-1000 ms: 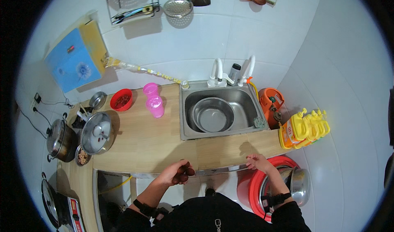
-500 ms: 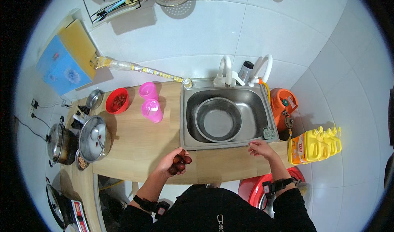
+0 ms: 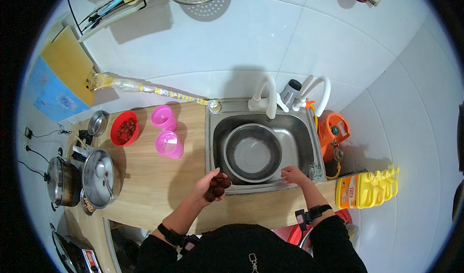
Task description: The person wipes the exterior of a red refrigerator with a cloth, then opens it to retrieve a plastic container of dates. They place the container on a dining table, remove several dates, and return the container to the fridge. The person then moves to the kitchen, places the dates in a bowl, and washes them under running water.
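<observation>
My left hand point(image 3: 207, 188) is closed around several dark reddish-brown round fruits point(image 3: 218, 190), which bulge out past the fingers; their exact kind is unclear. It hovers at the front left corner of the steel sink point(image 3: 230, 190), beside the wooden counter. A wide metal basin point(image 3: 252, 153) sits inside the sink, its bottom shiny and pale. Above the sink's front right edge, my right hand point(image 3: 293, 175) is loosely curled with nothing visible in it. A grey-green scrubber point(image 3: 315, 171) lies in the sink corner near it.
Two pink cups point(image 3: 168, 144) and a red bowl point(image 3: 124, 129) of dark red pieces stand on the counter point(image 3: 150, 176). Farther left are a metal pan point(image 3: 100, 179) with a ladle and a lidded pot point(image 3: 63, 181). White faucets point(image 3: 264, 96), an orange gas cylinder point(image 3: 333, 133) and yellow jugs point(image 3: 369, 188) flank the sink.
Both hands have moved forward from the counter's front toward the sink, the left still holding the fruits. The whole view has shifted slightly.
</observation>
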Motion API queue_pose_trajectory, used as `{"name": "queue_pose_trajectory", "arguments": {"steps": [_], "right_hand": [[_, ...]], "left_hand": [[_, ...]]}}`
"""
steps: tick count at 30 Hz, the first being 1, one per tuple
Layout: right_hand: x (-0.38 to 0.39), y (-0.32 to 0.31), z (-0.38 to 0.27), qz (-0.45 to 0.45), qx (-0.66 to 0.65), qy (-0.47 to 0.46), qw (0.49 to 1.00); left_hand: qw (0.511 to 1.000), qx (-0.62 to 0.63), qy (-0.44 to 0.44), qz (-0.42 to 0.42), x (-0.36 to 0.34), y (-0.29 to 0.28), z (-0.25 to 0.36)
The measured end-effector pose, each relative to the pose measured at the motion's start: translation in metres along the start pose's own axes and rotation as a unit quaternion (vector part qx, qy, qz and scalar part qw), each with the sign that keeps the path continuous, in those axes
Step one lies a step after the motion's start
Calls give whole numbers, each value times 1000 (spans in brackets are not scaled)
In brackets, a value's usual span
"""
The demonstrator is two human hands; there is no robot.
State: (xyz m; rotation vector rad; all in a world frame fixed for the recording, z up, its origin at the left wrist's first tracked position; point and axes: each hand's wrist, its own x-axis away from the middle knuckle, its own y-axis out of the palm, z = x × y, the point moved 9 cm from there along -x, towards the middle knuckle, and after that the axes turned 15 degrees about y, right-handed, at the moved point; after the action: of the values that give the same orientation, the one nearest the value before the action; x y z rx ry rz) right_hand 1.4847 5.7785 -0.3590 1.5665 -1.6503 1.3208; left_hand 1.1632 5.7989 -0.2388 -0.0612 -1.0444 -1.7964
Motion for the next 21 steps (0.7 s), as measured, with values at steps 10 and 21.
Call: {"name": "queue_pose_trajectory", "arguments": {"steps": [10,21], "right_hand": [[-96,14,22,-61,204,2,977],[-78,15,8,-72,-122,130,981]], "left_hand": [[997,-2,-49,54,-30,0,-12],[996,26,-46,66,-47,-4,-18]]}}
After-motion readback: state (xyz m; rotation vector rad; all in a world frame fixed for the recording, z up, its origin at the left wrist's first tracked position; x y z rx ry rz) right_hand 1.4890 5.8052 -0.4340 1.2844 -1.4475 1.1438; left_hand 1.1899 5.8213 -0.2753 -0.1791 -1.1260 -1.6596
